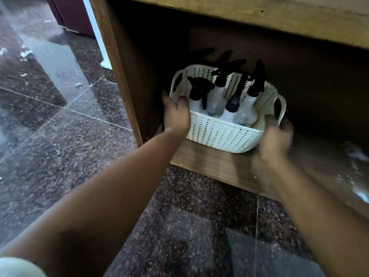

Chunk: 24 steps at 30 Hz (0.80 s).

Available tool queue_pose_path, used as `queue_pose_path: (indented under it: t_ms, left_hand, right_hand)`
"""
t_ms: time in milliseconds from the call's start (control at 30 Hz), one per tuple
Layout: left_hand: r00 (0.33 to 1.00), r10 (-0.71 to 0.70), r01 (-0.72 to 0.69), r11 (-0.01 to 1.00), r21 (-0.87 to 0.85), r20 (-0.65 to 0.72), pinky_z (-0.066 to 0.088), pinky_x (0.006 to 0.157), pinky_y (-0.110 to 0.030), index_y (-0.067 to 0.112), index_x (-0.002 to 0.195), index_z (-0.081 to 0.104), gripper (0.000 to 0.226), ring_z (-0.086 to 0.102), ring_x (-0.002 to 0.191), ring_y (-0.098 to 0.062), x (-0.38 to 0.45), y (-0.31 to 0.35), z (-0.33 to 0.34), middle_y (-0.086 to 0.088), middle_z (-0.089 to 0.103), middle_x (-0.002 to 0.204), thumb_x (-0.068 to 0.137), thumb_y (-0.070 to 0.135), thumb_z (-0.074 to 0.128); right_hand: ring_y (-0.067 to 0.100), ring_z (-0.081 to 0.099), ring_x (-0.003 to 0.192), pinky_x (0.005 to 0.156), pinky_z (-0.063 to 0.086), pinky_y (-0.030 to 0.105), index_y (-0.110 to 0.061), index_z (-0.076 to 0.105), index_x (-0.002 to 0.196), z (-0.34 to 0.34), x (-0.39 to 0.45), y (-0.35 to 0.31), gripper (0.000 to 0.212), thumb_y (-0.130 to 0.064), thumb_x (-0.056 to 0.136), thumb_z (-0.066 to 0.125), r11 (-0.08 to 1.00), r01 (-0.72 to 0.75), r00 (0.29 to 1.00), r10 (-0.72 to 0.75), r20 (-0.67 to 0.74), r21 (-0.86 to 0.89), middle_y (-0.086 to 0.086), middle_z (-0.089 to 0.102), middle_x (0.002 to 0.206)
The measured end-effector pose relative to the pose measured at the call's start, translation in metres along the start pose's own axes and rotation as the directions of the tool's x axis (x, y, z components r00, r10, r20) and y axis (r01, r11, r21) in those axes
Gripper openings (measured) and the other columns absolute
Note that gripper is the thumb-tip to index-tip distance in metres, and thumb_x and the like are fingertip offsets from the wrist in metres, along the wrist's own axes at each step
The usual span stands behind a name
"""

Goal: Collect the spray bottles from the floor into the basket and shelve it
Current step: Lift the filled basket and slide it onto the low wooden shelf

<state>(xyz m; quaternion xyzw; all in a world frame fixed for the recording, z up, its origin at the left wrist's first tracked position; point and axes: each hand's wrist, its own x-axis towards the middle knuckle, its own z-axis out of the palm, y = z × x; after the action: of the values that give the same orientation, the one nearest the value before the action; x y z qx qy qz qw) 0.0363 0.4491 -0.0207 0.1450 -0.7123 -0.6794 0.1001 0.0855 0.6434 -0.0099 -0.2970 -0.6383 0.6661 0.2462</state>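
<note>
- I see the basket (223, 134) sitting on the bottom board of a wooden shelf unit (209, 162), inside the open compartment, close to its left wall.
- The basket is cream plastic, oblong with rounded corners, its walls pierced by rows of small slots like a woven pattern; a loop handle stands at each short end.
- Its long axis runs from upper left to lower right in my view, one long side facing me.
- Four spray bottles (214, 100) stand in it, whitish translucent bodies with black trigger heads; they lean back, heads tilted up and away toward the dark rear of the compartment.
- My left hand (175, 114) is closed on the basket's left end, thumb hooked over the rim, fingers on the outer wall.
- My right hand (276, 136) is wrapped around the right end just below the handle; it is blurred, so finger detail is unclear.
- The shelf is brown wood-grain board with a paler front edge.
- The floor (60, 136) is dark speckled polished stone, glossy, with thin pale joints.
</note>
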Motion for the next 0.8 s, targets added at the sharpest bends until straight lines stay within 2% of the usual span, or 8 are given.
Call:
queue_pose_path:
  t_ms: [67, 200, 367, 533, 600, 667, 733, 800]
  left_hand:
    - [0.997, -0.058, 0.057, 0.998, -0.024, -0.042, 0.032, 0.112, -0.048, 0.03, 0.147, 0.02, 0.073, 0.042, 0.134, -0.03, -0.008, -0.005, 0.001, -0.007, 0.044, 0.148, 0.081, 0.058, 0.036]
    - [0.999, -0.027, 0.027, 0.999, -0.02, 0.018, 0.037, 0.109, -0.047, 0.02, 0.144, 0.026, 0.053, 0.049, 0.126, -0.031, -0.007, 0.005, 0.004, -0.013, 0.051, 0.139, 0.098, 0.043, 0.034]
    - [0.998, -0.008, -0.005, 0.98, 0.197, 0.063, 0.038, 0.101, -0.031, 0.006, 0.139, 0.032, 0.051, 0.05, 0.126, -0.032, 0.016, 0.017, 0.007, -0.017, 0.051, 0.139, 0.101, 0.039, 0.034]
    - [0.985, -0.089, 0.012, 0.888, 0.46, 0.145, 0.041, 0.098, -0.032, 0.006, 0.138, 0.043, 0.049, 0.052, 0.126, -0.028, 0.041, 0.038, 0.009, -0.015, 0.053, 0.139, 0.102, 0.037, 0.032]
    - [0.974, -0.135, 0.021, 0.852, 0.523, 0.181, 0.044, 0.099, -0.034, 0.002, 0.133, 0.049, 0.042, 0.054, 0.122, -0.029, 0.043, 0.045, 0.01, -0.017, 0.056, 0.135, 0.104, 0.026, 0.03]
    - [0.969, -0.152, 0.023, 0.836, 0.548, 0.192, 0.04, 0.107, -0.035, 0.0, 0.138, 0.044, 0.046, 0.05, 0.127, -0.031, 0.033, 0.05, 0.011, -0.02, 0.052, 0.139, 0.104, 0.025, 0.029]
    - [0.962, -0.156, -0.019, 0.783, 0.622, 0.226, 0.037, 0.104, -0.032, 0.003, 0.147, 0.033, 0.055, 0.046, 0.131, -0.032, 0.015, 0.052, 0.007, -0.018, 0.048, 0.144, 0.103, 0.036, 0.031]
    - [0.955, -0.136, -0.102, 0.683, 0.723, 0.263, 0.038, 0.103, -0.035, 0.003, 0.152, 0.015, 0.069, 0.044, 0.133, -0.034, -0.008, 0.054, -0.004, -0.019, 0.043, 0.148, 0.101, 0.045, 0.033]
  right_hand:
    - [0.014, 0.065, 0.097, 0.082, 0.053, 0.03, -0.021, 0.049, 0.131, 0.005, -0.014, 0.019, 0.052, -0.037, 0.084, 0.063, 0.999, 0.036, 0.997, -0.036, 0.063, -0.006, -0.005, 0.066, 0.109]
    - [0.013, 0.064, 0.098, 0.081, 0.05, 0.027, -0.021, 0.047, 0.133, 0.013, -0.004, 0.011, 0.048, -0.041, 0.09, 0.055, 0.999, 0.034, 0.999, -0.033, 0.022, -0.004, -0.007, 0.065, 0.106]
    - [0.01, 0.061, 0.094, 0.061, 0.045, 0.007, -0.014, 0.045, 0.136, 0.021, 0.011, 0.011, 0.053, -0.044, 0.092, 0.055, 0.996, 0.068, 0.995, -0.063, 0.077, -0.055, -0.007, 0.062, 0.106]
    - [0.009, 0.053, 0.092, 0.042, 0.036, -0.002, -0.013, 0.036, 0.142, 0.031, 0.026, 0.003, 0.068, -0.051, 0.09, 0.057, 0.989, 0.035, 0.987, -0.013, 0.157, -0.141, -0.005, 0.054, 0.108]
    - [0.011, 0.052, 0.093, 0.054, 0.042, 0.009, -0.013, 0.031, 0.144, 0.031, 0.031, 0.0, 0.075, -0.056, 0.088, 0.056, 0.98, 0.008, 0.984, 0.027, 0.176, -0.197, -0.002, 0.055, 0.112]
    - [0.017, 0.053, 0.111, 0.083, 0.044, 0.018, -0.01, 0.028, 0.147, 0.031, 0.034, -0.004, 0.086, -0.065, 0.086, 0.05, 0.953, -0.019, 0.985, 0.07, 0.16, -0.302, 0.003, 0.054, 0.128]
    - [0.029, 0.028, 0.143, 0.115, 0.025, 0.035, -0.008, 0.015, 0.153, 0.024, 0.029, -0.009, 0.097, -0.073, 0.084, 0.037, 0.858, -0.037, 0.986, 0.116, 0.123, -0.513, 0.011, 0.031, 0.156]
    - [0.033, 0.007, 0.149, 0.12, 0.006, 0.042, -0.005, 0.007, 0.154, 0.013, 0.014, -0.015, 0.093, -0.069, 0.09, 0.03, 0.71, 0.018, 0.988, 0.098, 0.123, -0.704, 0.016, 0.011, 0.162]
